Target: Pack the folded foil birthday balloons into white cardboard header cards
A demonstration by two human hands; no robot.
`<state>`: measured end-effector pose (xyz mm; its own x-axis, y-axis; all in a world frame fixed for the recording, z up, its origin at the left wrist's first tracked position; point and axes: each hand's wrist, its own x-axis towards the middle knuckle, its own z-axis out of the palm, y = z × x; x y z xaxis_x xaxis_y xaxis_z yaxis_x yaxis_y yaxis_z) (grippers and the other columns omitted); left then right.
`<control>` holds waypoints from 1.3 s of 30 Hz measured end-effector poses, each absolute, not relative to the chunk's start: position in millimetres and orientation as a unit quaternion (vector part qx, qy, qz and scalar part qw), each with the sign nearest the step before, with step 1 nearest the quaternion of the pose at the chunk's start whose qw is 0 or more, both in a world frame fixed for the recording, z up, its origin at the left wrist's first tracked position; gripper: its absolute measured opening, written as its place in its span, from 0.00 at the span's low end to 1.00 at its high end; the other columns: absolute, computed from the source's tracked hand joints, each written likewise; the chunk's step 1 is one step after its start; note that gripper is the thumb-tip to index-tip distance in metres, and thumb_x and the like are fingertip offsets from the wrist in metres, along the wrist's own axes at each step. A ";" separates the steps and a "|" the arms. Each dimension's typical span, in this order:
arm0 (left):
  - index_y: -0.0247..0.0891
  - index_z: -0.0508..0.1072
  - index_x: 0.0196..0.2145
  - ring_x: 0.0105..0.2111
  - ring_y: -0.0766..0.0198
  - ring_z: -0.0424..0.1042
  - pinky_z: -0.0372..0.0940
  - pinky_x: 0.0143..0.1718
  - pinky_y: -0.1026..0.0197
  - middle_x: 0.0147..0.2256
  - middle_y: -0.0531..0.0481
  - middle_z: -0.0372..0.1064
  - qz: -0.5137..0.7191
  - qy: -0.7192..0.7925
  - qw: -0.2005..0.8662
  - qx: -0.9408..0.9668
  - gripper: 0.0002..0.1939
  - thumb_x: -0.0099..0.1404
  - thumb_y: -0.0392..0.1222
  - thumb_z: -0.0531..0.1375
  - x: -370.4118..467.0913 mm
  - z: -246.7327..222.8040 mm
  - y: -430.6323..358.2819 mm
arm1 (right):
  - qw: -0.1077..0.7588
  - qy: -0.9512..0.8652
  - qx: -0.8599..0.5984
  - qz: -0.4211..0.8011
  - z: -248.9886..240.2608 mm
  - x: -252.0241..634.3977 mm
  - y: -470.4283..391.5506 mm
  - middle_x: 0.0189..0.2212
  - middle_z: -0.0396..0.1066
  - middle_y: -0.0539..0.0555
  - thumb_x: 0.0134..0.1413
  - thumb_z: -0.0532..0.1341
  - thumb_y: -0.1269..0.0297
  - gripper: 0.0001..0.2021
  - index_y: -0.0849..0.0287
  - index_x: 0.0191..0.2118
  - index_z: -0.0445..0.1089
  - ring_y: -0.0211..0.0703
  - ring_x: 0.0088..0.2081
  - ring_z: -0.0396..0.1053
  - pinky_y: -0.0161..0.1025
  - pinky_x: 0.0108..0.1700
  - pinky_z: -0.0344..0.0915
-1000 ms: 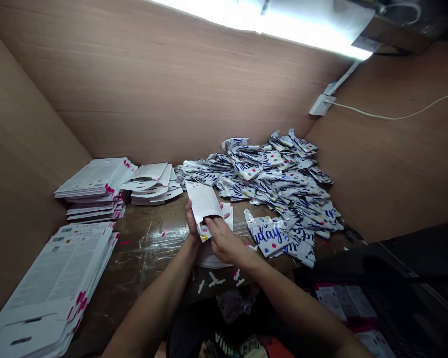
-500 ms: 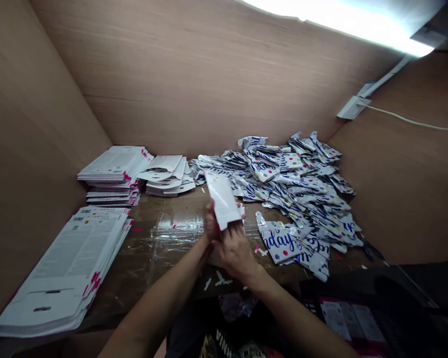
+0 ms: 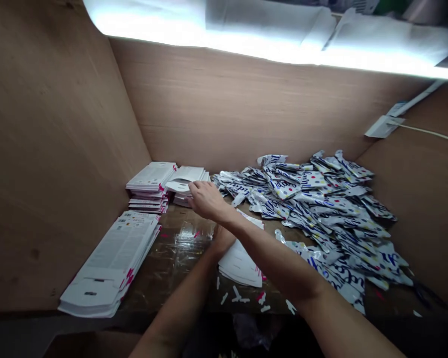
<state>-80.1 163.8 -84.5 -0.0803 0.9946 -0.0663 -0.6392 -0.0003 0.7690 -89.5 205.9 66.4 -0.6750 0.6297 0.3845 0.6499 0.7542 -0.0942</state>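
Brown table [image 3: 177,220]: shone.
Your right hand [image 3: 206,200]: half-curled, probably stacked white card sleeves [image 3: 188,174]; squaring needed.
Left hand [image 3: 224,236]: mostly hidden.
Grips: looked unclear.

**Four stacks of white card sleeves [image 3: 115,258], one heap of folded foil balloons [image 3: 317,199]**

Sleeves and balloons overlap too much for me to number singly. Above them I count one strip light [image 3: 246,49], one white socket box [image 3: 384,127], one cable [image 3: 429,132].

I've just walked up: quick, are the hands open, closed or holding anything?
Left hand: mostly hidden behind the right forearm; cannot tell.
Right hand: fingers bent at the small white card stack; grip unclear.
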 end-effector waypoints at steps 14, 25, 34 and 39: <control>0.45 0.73 0.28 0.53 0.39 0.71 0.61 0.59 0.47 0.34 0.42 0.72 0.521 0.568 0.435 0.465 0.07 0.59 0.39 0.68 -82.8 -94.4 185.2 | 0.384 -0.660 -0.620 0.183 -69.5 149.7 78.0 0.36 0.81 0.57 0.69 0.58 0.60 0.13 0.58 0.39 0.78 0.50 0.38 0.76 0.43 0.43 0.68; 0.38 0.74 0.39 0.29 0.58 0.73 0.68 0.38 0.56 0.29 0.48 0.75 0.552 0.580 0.455 0.388 0.14 0.56 0.42 0.68 -76.0 -112.9 201.9 | 0.355 -0.646 -0.595 0.320 -73.8 131.0 49.3 0.41 0.78 0.55 0.57 0.65 0.68 0.31 0.60 0.66 0.64 0.47 0.39 0.75 0.44 0.45 0.73; 0.39 0.79 0.44 0.37 0.52 0.76 0.69 0.45 0.54 0.29 0.50 0.74 0.569 0.574 0.416 0.417 0.16 0.57 0.42 0.70 -72.4 -90.6 187.9 | 0.301 -0.690 -0.658 -0.017 -81.0 131.3 70.4 0.39 0.78 0.64 0.73 0.50 0.70 0.16 0.64 0.49 0.75 0.55 0.42 0.74 0.47 0.48 0.69; 0.42 0.76 0.56 0.40 0.54 0.76 0.68 0.48 0.57 0.35 0.51 0.77 0.594 0.558 0.386 0.432 0.31 0.56 0.47 0.74 -67.2 -73.2 177.2 | 0.355 -0.669 -0.653 -0.019 -76.7 136.3 86.9 0.33 0.76 0.60 0.75 0.47 0.69 0.18 0.61 0.40 0.74 0.51 0.36 0.73 0.41 0.40 0.65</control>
